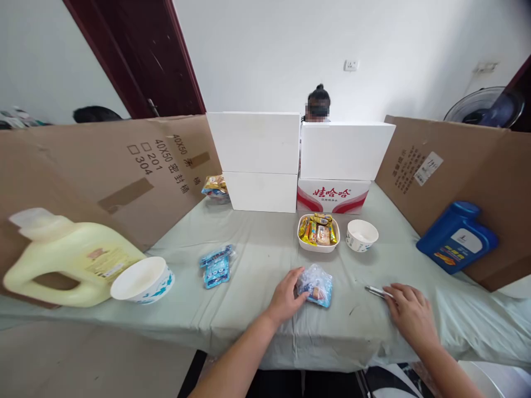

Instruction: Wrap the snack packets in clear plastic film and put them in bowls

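On the near edge of the worktop (257, 309), which is draped in a pale green cloth, the left hand (287, 298) rests with its fingers curled against a clear packet of small wrapped snacks (316, 284); the grip looks loose, more a steadying touch at the packet's left side than a firm clamp, and the packet lies flat on the cloth; the right hand (410, 312) lies palm down, fingers together, its fingertips touching the near end of a pair of metal tweezers (376, 291) that point away to the left; whether it has pinched them I cannot tell, though they appear to lie flat on the cloth. Just beyond the packet stands a white square bowl (318, 247) filled with yellow and orange wrapped snacks, and beside it on the right a paper cup (362, 235), seemingly empty; both sit within easy reach of either hand, which suits sorting from one to the other. A blue packet (216, 266) lies apart to the left; further left a second paper bowl (143, 279) touches a yellow detergent jug (66, 262) lying on its side; a blue jug (456, 236) leans against the cardboard screen (456, 160) on the right. White boxes (298, 160) stacked at the back wall off the place, and a person sits behind them.
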Tool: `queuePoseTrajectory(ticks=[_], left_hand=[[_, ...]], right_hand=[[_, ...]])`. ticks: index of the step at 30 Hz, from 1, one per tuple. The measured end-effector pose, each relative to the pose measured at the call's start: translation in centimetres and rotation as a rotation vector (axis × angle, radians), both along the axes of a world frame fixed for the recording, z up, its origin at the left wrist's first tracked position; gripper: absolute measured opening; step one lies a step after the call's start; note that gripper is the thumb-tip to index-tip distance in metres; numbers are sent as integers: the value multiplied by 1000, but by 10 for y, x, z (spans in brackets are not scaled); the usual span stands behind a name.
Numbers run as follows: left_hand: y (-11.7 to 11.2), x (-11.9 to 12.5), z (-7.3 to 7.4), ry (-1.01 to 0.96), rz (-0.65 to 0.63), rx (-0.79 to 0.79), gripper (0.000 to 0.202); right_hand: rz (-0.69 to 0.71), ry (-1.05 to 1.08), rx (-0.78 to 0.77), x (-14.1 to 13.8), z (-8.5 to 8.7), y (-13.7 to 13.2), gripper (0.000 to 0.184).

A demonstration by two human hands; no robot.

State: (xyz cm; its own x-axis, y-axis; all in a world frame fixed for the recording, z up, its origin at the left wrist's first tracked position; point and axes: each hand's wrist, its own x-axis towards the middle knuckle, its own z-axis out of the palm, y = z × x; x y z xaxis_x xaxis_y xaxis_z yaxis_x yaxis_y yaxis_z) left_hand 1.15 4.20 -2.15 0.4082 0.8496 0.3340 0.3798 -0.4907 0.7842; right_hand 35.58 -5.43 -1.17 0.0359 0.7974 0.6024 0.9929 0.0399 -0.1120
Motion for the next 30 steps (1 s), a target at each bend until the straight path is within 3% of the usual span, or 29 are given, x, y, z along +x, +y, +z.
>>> queuePoseTrajectory(ticks=[3,6,7,9,11,14,18,22,24,26,28,30], left_hand=[[-2,1,5,17,-5,-15,36],[-4,1,8,-23,-17,-16,17],[-4,0,8,-62,-13,-12,16],[-3,-2,6,-167,42,8,15],[1,-6,1,-269,146,33,18],[10,-11,-8,-352,307,57,23],[14,-12,-14,-400,439,109,25],[-2,-14,-1,-368,529,290,19],[-14,-15,9,-243,393,464,14],[-25,-13,18,-51,87,565,14],[-29,-8,24,139,-155,555,17],[-24,-2,27,306,-165,524,21]], right_hand=[[180,161,-8,-58,17,18,36],[400,273,-150,-125,30,44,73],[439,308,-198,-141,32,53,76],[458,388,-277,-156,32,68,54],[393,463,-286,-149,28,78,29],[208,543,-215,-110,19,76,35],[23,600,-158,-63,6,48,36],[-39,600,-57,-63,4,20,34],[51,550,20,-78,12,13,29],[258,456,44,-98,22,12,20],[493,317,-36,-117,31,16,15],[635,169,-155,-130,34,29,16]])
